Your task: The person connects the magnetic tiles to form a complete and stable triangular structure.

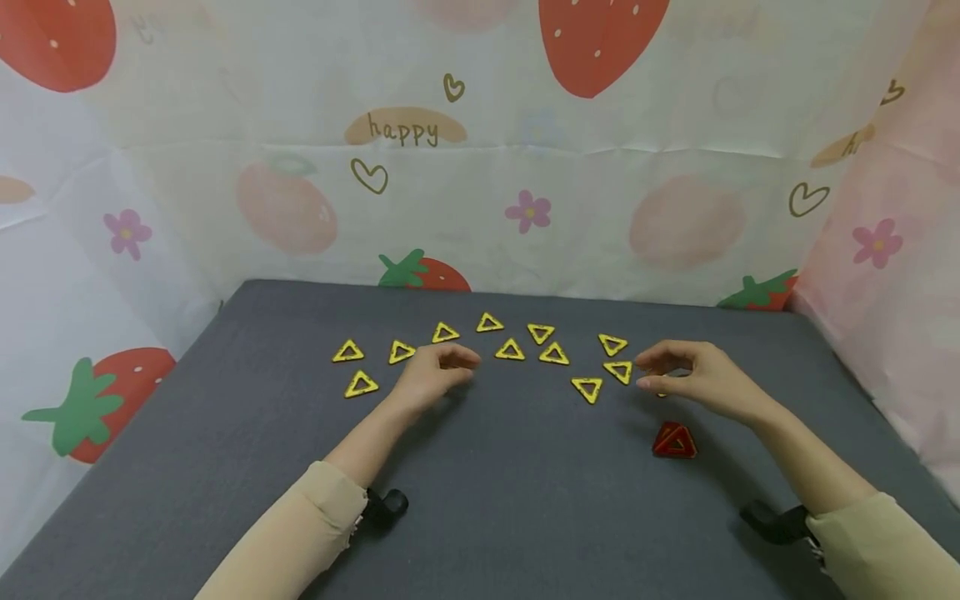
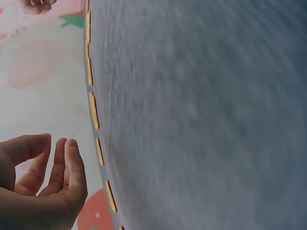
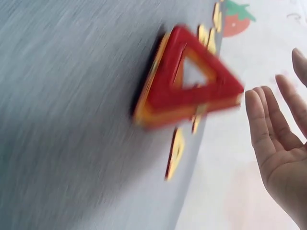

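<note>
My left hand (image 1: 429,382) hovers over the dark table with loosely bent fingers and nothing between them. Behind it lies a row of yellow triangular frames, the closest being one triangle (image 1: 401,352) beside the fingers. My right hand (image 1: 701,379) is also raised and empty, its thumb and fingers apart, just right of another yellow triangle (image 1: 618,372). One more triangle is mostly hidden under that hand. Nearer me, below the right hand, sits a red pyramid-like piece (image 1: 674,440). Up close in the right wrist view, this piece (image 3: 163,91) shows a red triangular frame with orange-yellow edges.
Several more yellow triangles lie spread across the far half of the grey table (image 1: 525,500), among them a left one (image 1: 361,384) and a middle one (image 1: 510,349). A printed cloth (image 1: 585,242) with strawberries and flowers hangs behind the table and along both sides.
</note>
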The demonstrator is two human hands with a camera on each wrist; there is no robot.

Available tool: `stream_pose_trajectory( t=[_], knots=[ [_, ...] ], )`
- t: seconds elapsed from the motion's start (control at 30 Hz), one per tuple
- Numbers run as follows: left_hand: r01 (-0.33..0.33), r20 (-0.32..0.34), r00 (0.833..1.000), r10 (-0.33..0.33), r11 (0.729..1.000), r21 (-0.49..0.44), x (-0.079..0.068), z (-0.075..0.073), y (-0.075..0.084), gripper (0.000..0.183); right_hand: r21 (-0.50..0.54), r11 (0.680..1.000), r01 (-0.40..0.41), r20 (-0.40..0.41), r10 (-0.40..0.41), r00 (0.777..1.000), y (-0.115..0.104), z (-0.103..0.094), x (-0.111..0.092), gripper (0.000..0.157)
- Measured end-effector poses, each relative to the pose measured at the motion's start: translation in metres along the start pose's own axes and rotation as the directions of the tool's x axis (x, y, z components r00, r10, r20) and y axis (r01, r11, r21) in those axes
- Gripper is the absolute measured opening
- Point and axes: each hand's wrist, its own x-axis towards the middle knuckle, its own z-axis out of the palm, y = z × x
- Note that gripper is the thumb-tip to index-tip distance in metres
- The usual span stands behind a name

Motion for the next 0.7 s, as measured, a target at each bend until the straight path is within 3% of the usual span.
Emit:
stream_pose_trajectory(
  t=[0.3, 0.7],
  knots=[
    [0.035, -0.081, 0.996, -0.033, 0.999, 0.023, -0.002, -0.021, -0.009, 0.026, 0.021, 0.999, 0.042, 0.013, -0.043, 0.999, -0.023, 0.026, 0.022, 0.029],
    [0.078, -0.209, 0.976, -0.066, 0.996, 0.051, -0.001, -0.058, -0.024, 0.031, 0.083, 0.994, 0.077, 0.029, -0.080, 0.996, -0.043, 0.069, 0.052, 0.037]
  ],
)
